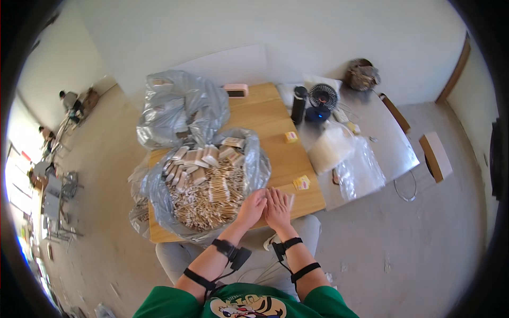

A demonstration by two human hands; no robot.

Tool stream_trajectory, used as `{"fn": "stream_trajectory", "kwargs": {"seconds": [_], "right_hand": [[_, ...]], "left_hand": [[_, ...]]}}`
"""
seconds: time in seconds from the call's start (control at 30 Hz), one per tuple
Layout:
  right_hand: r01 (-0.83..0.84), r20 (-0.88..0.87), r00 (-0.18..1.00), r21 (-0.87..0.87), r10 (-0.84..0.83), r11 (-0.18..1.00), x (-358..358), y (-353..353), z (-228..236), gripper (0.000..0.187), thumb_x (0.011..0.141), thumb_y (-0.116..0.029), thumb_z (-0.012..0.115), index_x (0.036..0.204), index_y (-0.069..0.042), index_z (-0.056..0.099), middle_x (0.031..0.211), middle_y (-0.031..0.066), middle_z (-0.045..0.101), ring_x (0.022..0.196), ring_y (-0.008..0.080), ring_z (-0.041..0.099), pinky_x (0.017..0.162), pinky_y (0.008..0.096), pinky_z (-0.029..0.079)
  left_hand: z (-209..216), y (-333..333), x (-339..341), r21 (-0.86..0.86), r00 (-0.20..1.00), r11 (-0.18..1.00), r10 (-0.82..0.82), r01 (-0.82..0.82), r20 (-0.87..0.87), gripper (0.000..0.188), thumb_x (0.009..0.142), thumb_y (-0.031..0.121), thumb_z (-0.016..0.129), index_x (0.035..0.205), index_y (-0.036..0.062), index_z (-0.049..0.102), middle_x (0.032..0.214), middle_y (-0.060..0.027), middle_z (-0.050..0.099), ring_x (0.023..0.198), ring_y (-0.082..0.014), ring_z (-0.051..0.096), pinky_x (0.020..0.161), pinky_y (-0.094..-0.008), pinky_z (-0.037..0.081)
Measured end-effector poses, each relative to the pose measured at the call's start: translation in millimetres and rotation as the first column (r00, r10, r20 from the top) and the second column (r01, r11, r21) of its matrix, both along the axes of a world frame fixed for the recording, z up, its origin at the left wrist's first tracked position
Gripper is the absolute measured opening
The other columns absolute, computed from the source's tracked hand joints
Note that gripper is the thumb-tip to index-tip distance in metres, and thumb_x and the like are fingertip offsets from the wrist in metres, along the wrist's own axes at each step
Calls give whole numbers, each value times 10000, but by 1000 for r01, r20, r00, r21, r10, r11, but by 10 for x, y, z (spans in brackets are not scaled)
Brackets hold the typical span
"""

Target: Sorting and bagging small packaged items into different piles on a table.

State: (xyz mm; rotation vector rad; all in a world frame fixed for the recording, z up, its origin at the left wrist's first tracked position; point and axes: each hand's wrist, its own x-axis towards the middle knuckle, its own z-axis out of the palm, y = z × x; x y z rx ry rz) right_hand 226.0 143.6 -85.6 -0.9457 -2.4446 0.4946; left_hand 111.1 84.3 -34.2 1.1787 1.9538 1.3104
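My left hand point(252, 205) and my right hand point(277, 208) meet at the front edge of the wooden table point(260, 111). The fingers of the left are bent in beside the right hand. The right hand's fingers lie close together, pointing away from me over the tabletop. A pale, see-through edge shows just beyond the right fingers; what the hands hold is mostly hidden. Left of them, an opened grey plastic bag point(259, 161) holds a heap of loose cotton swabs point(204, 204), with several bundled packs of swabs point(192, 158) on top.
A second grey bag point(183, 108) stands behind. Yellow-and-white cards point(301, 183) lie on the right, with a small yellow box point(290, 137) farther back. The side table carries a black bottle point(299, 105), a fan point(322, 100) and clear plastic bags point(360, 169). People work far left.
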Motion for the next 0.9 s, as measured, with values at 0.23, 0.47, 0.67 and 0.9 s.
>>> {"fn": "stream_trajectory", "kwargs": {"seconds": [0.23,0.47,0.67,0.9], "right_hand": [[2,223,975,71,-18,997,-142,-68,104,531,876,-343,456,1338,-93,384,1412,140,318,1327,298,249,1081,472,148],[20,192,981,59,-31,998,-129,-57,81,488,860,-288,490,1287,-63,422,1371,150,362,1304,320,274,1069,469,175],[109,-291,950,-41,-116,993,-142,-138,331,245,809,-56,544,1052,-29,548,1106,168,549,1116,342,460,941,428,360],[-223,-486,861,-94,151,970,-734,-658,1375,211,768,-11,572,978,-27,582,978,155,578,868,334,546,770,404,443]], "left_hand": [[582,-438,-1000,140,829,871,491,-471,-267,209,799,77,585,993,6,550,994,-139,585,888,-278,581,766,-343,473],[331,-616,-1593,-79,614,894,237,-442,-753,273,696,57,642,943,47,525,1035,-155,491,1021,-336,470,844,-425,405],[307,-695,-1821,-15,620,917,257,-398,-742,139,727,58,606,830,38,515,862,-137,548,881,-329,539,730,-422,442],[873,-1000,-1512,185,782,796,603,-576,-159,192,769,78,636,775,2,460,672,-147,515,597,-293,516,556,-382,412]]}}
